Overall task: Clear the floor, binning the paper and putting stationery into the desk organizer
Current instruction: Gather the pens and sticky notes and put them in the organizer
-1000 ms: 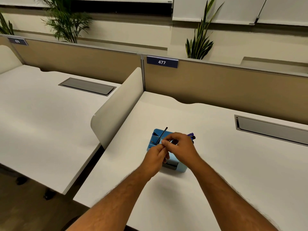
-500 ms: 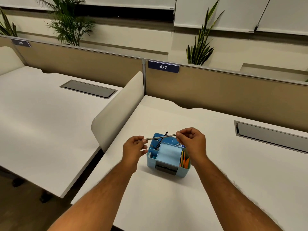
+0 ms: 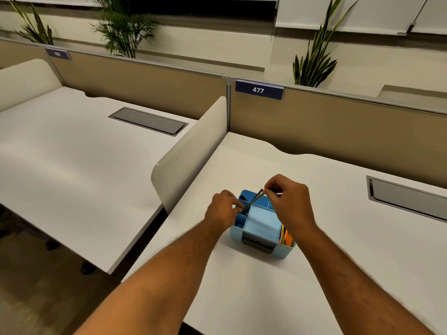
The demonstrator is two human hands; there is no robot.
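White cubicle desk (image 3: 314, 274), light-blue plastic desk organizer (image 3: 262, 227): left hand (image 3: 221, 210) and right hand (image 3: 287, 203) each pinch a slim dark pen (image 3: 252, 201) tilted above its rear-left compartment — stationery-stowing step, apparently; next, lower and release.

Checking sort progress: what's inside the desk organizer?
In the desk organizer: orange and yellow-green stationery in the right slot, dark pens at back left, pinched by both hands. Rear compartments are hidden by the right hand.
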